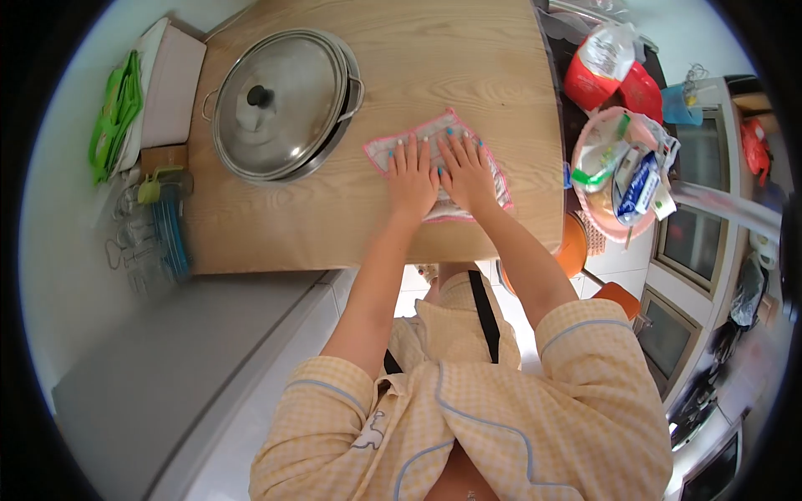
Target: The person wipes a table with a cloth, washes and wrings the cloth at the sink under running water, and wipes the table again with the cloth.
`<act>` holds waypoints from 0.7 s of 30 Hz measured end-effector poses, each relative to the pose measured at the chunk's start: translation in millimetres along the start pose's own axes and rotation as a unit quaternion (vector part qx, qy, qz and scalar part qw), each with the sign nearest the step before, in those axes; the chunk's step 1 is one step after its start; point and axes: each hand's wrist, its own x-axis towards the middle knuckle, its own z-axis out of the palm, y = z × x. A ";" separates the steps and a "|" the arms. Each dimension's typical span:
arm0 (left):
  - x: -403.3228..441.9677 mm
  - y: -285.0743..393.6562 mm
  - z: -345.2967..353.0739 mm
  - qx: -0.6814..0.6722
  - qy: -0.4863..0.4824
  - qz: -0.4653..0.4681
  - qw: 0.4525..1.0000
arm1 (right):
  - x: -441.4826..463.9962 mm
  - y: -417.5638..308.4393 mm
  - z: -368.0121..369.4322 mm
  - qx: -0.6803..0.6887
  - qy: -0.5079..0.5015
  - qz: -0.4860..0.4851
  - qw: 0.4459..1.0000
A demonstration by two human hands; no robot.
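Note:
A pale cleaning cloth (444, 211) with a pink edge lies spread on the wooden table (451, 50). My left hand (412, 181) rests flat on its left part, fingers stretched out and pointing away from me. Beside it, my right hand (468, 177) lies flat on the same cloth, fingers slightly spread. The two thumbs are close together near the middle. Both palms hide much of the cloth; its corners and lower edge show around them. Neither hand grips anything.
A large steel pan with a glass lid (280, 108) stands on the table's left. On the right, a pink basket (587, 138) holds packets and tubes, near red-and-white bags (600, 67). An orange stool (571, 248) is below the table's right edge. Glasses (138, 242) stand at left.

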 end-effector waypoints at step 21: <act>-92.3 144.2 -2.5 -0.048 -0.137 0.190 0.971 | -195.6 75.4 -41.7 -0.144 -0.068 0.088 0.983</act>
